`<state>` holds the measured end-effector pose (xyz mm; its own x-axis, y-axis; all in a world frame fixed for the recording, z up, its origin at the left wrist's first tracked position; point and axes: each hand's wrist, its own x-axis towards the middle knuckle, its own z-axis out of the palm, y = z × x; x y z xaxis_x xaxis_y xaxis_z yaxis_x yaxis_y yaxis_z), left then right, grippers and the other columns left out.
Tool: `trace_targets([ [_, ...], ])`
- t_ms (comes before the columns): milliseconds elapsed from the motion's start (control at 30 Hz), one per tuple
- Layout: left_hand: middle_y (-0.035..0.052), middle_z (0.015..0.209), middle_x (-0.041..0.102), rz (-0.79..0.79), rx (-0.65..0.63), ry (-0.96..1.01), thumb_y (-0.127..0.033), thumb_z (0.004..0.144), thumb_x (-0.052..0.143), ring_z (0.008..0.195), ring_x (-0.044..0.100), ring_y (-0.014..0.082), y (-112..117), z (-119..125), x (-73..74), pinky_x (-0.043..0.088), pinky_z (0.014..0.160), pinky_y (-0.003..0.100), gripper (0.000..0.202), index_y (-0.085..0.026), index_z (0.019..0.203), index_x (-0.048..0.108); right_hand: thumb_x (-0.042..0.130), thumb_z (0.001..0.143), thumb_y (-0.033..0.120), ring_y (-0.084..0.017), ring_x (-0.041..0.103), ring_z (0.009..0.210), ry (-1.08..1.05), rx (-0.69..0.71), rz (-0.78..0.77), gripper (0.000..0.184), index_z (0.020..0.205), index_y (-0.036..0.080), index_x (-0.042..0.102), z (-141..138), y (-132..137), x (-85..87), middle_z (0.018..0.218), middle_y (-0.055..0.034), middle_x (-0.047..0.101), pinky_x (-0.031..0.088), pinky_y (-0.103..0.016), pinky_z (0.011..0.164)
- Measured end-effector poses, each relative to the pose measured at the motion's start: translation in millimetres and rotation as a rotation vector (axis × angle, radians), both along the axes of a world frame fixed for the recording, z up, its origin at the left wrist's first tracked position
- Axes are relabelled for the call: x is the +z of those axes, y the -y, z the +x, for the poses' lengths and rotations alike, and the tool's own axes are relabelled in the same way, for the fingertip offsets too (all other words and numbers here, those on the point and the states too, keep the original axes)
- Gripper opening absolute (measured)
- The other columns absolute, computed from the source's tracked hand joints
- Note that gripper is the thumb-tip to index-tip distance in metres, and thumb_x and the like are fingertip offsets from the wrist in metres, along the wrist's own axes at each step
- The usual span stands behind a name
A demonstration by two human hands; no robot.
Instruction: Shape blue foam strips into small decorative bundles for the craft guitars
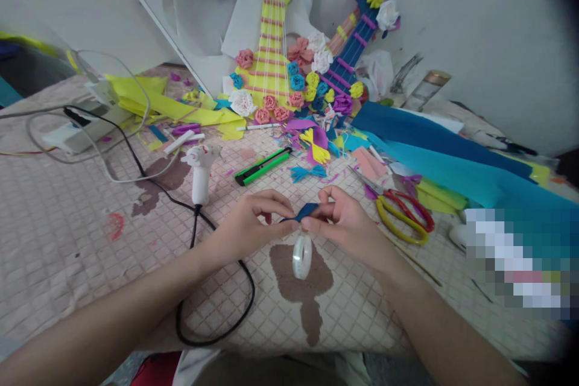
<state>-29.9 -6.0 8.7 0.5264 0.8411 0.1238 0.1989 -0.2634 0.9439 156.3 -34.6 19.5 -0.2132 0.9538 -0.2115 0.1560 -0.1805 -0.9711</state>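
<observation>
My left hand [253,220] and my right hand [341,220] meet over the middle of the tiled surface. Both pinch a small dark blue paper piece [304,211] between fingertips. A clear tape roll [302,255] hangs just below the hands, its strip seemingly stuck to the blue piece or my fingers. Both hands are closed in a pinch.
A white glue gun [200,172] with a black cord [212,325] lies left. A green utility knife [263,167] lies ahead, red-and-yellow scissors [404,214] right. Two paper guitars [271,42] with paper flowers lean on the wall. Blue paper sheets [452,157] spread at right, yellow paper [149,99] at left.
</observation>
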Motion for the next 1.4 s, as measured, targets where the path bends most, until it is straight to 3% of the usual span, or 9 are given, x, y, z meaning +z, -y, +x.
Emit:
trace_targets([
  [233, 0.0047, 0.084, 0.064, -0.016, -0.025, 0.000, -0.025, 0.069, 0.070, 0.078, 0.058, 0.0157, 0.2, 0.6, 3.3, 0.047, 0.068, 0.026, 0.010, -0.019, 0.076, 0.073, 0.066, 0.071, 0.024, -0.009, 0.051, 0.054, -0.031, -0.014, 0.005, 0.035, 0.079, 0.023, 0.031, -0.1, -0.2, -1.6, 0.059, 0.0083, 0.058, 0.030, -0.023, 0.050],
  [433, 0.0050, 0.086, 0.062, -0.127, -0.078, 0.083, -0.028, 0.082, 0.055, 0.079, 0.057, 0.0156, -1.8, -2.4, 6.4, 0.044, 0.068, 0.026, 0.021, -0.016, 0.073, 0.072, 0.065, 0.070, 0.019, -0.009, 0.050, 0.054, -0.050, -0.049, 0.006, 0.034, 0.077, 0.023, 0.032, -2.4, 1.0, -1.1, 0.061, 0.0083, 0.059, 0.031, -0.024, 0.054],
  [767, 0.0034, 0.075, 0.060, -0.125, 0.024, 0.058, -0.026, 0.072, 0.066, 0.069, 0.054, 0.0134, 1.4, 6.2, -0.8, 0.042, 0.062, 0.026, 0.016, -0.016, 0.060, 0.067, 0.062, 0.069, 0.019, -0.008, 0.044, 0.054, -0.025, -0.065, 0.053, 0.030, 0.076, 0.023, 0.033, -8.3, 5.1, 1.4, 0.063, 0.0075, 0.057, 0.032, -0.024, 0.054],
  [1100, 0.0037, 0.084, 0.060, -0.100, 0.072, 0.104, -0.023, 0.072, 0.066, 0.072, 0.054, 0.0131, -2.1, 2.8, 0.0, 0.041, 0.059, 0.024, 0.011, -0.016, 0.065, 0.070, 0.067, 0.069, 0.025, -0.012, 0.053, 0.069, -0.045, -0.010, 0.055, 0.031, 0.091, 0.021, 0.046, -5.1, 1.7, -3.0, 0.071, 0.0037, 0.057, 0.038, -0.029, 0.067],
  [1267, 0.0050, 0.088, 0.059, -0.067, 0.122, 0.151, -0.024, 0.072, 0.067, 0.078, 0.054, 0.0151, -3.5, 1.3, -1.7, 0.044, 0.059, 0.024, 0.009, -0.017, 0.068, 0.071, 0.071, 0.067, 0.036, -0.015, 0.056, 0.082, -0.029, -0.055, 0.103, 0.036, 0.093, 0.022, 0.050, -8.1, 2.0, -10.9, 0.092, -0.0014, 0.058, 0.043, -0.031, 0.075],
  [1400, 0.0047, 0.088, 0.059, -0.036, 0.138, 0.169, -0.023, 0.073, 0.066, 0.081, 0.054, 0.0155, -4.5, -0.5, -1.1, 0.045, 0.063, 0.025, 0.008, -0.018, 0.070, 0.072, 0.071, 0.069, 0.036, -0.019, 0.051, 0.109, -0.004, 0.044, 0.174, 0.040, 0.102, 0.023, 0.053, -12.8, 3.3, -14.5, 0.113, -0.0044, 0.057, 0.037, -0.038, 0.097],
])
